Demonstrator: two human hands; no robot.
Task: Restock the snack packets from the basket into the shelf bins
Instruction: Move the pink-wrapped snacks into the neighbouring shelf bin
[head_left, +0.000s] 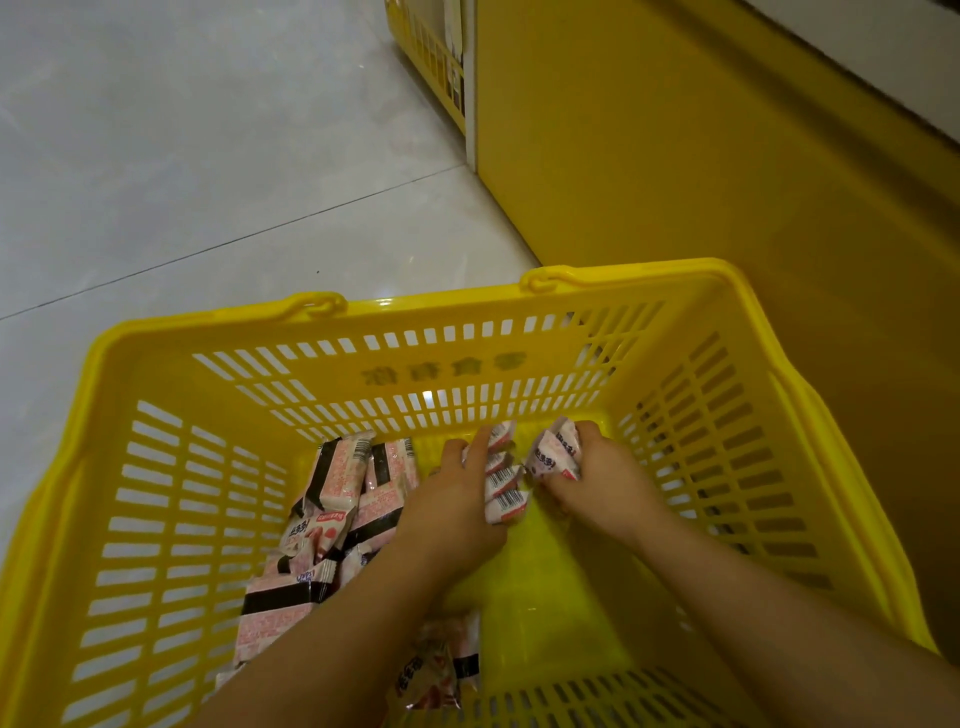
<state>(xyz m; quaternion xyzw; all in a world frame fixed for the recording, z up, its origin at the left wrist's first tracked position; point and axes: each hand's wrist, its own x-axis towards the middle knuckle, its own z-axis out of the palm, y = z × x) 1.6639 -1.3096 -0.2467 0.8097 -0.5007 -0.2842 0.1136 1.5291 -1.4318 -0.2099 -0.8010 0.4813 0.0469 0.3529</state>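
Yellow slotted basket (415, 314) — crinkly packets (503, 488) gripped.

Floor (208, 156): pale grey glossy tiles, soft glare across the surface. 1 thin dark grout line (234, 241) runs diagonally from the left edge up toward the right. 1 small dark speck (318, 270) on the tile just short of the basket.

Standing directly on the floor:
- yellow plastic basket (208, 322), rectangular, slotted walls, 2 handle lugs on its far rim; its right side sits just beside the shelf base.
- flat yellow shelf base panel (675, 182), meeting the floor along a straight edge at right.
- yellow slotted plastic container (431, 47) at the top, cut off by the frame.
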